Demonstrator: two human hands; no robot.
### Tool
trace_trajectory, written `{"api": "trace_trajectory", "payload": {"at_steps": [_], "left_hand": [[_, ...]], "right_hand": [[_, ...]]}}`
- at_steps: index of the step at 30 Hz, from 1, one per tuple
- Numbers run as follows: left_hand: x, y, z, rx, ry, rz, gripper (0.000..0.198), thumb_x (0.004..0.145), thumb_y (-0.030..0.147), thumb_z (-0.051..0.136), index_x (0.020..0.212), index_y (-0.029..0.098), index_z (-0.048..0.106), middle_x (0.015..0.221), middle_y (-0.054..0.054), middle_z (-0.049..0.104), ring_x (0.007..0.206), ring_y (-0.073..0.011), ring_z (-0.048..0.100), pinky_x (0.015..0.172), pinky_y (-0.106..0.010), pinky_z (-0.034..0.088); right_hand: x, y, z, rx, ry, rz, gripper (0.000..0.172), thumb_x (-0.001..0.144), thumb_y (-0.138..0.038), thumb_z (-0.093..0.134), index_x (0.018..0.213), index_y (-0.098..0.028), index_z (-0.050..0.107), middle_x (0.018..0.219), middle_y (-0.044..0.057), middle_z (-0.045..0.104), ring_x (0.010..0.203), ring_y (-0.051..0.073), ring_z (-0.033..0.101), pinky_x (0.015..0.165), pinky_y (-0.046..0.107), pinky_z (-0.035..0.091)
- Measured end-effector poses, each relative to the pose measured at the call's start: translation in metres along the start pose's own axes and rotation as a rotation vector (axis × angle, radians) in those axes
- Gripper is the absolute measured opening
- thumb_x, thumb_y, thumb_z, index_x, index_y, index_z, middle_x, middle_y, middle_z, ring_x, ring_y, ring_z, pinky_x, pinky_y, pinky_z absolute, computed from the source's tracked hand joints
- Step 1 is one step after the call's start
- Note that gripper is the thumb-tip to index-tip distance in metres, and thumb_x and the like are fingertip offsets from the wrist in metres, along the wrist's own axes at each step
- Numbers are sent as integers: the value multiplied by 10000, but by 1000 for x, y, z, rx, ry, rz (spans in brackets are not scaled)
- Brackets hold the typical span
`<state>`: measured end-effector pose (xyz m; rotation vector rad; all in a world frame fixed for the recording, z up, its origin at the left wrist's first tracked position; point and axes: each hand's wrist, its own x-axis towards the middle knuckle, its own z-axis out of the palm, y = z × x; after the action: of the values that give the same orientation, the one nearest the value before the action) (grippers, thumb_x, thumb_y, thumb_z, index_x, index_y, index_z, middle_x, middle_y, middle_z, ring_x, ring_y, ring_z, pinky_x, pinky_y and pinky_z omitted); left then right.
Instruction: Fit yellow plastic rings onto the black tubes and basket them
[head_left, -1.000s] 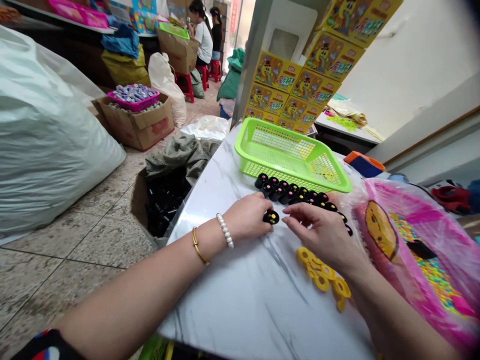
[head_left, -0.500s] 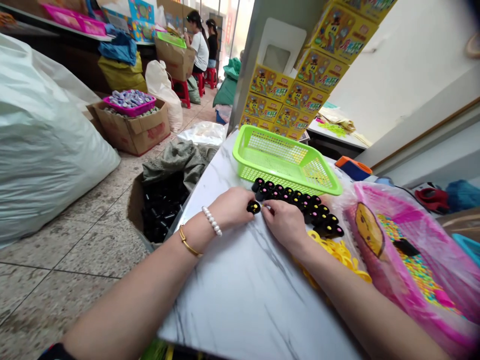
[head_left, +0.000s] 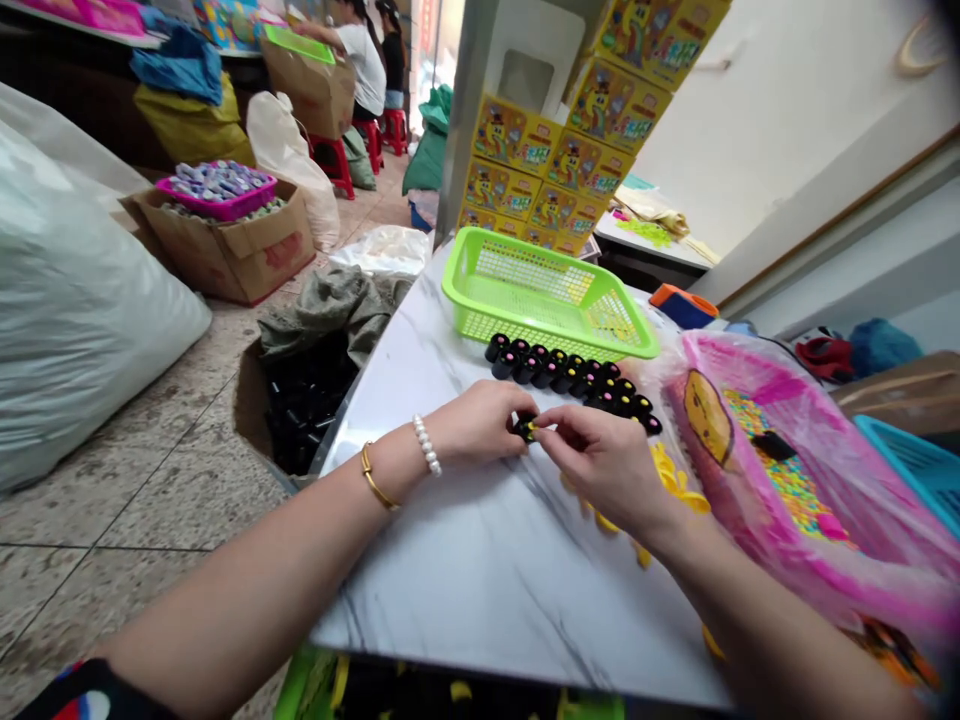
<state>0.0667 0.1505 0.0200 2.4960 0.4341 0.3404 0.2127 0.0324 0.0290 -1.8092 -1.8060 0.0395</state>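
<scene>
So both hands are pinching in on this tiny black cap (head_left: pixel 526 428) over a marble table (head_left: pixel 487 590): left hand (head_left: pixel 480 422) curled closed on it, right hand (head_left: pixel 600 460) gripping it too, cap half hidden. A row of black caps (head_left: pixel 570 378) sits just behind, beside a lime green basket (head_left: pixel 540 290), with yellow plastic rings (head_left: pixel 671 480) nearby.

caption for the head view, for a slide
Left hand and right hand pinch a small black plastic part over a white marble-look table, beside a green plastic mesh basket
</scene>
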Motion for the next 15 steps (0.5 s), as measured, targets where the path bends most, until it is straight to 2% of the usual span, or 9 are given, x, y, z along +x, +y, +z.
{"api": "trace_trajectory", "payload": {"at_steps": [4,7,10,12,15], "left_hand": [[3,4,11,-61,-48,44,199,716,149,683,914,137,704,802,-23,674,681,-140,583,611,-217,418],[4,7,16,-87,-75,33,252,725,155,682,975,146,705,838,-24,683,687,-135,590,625,-216,427],[3,9,16,-95,-104,25,320,715,155,698,1035,156,702,892,-28,688,697,-129,595,645,-215,439],[3,10,15,-100,-127,30,328,717,160,703,1045,155,702,900,-30,687,697,-127,594,649,-216,443],[3,10,15,-102,-156,58,319,726,152,693,1045,154,708,891,-30,680,699,-126,589,651,-215,443]], "right_hand": [[-12,7,-3,54,-91,55,153,822,-251,637,952,-195,696,588,-43,629,509,105,552,531,222,403],[-18,17,-14,146,-138,116,154,826,-301,654,931,-201,705,582,-46,622,494,101,542,510,219,403],[-24,32,-33,138,-44,221,181,849,-354,636,896,-201,722,643,-15,668,528,120,578,514,237,429],[-30,41,-42,49,-17,236,176,859,-336,619,896,-207,733,747,13,709,613,143,624,575,258,470],[-37,49,-40,-101,-190,93,190,853,-281,618,983,-226,745,952,53,713,837,189,656,764,312,505]]}}
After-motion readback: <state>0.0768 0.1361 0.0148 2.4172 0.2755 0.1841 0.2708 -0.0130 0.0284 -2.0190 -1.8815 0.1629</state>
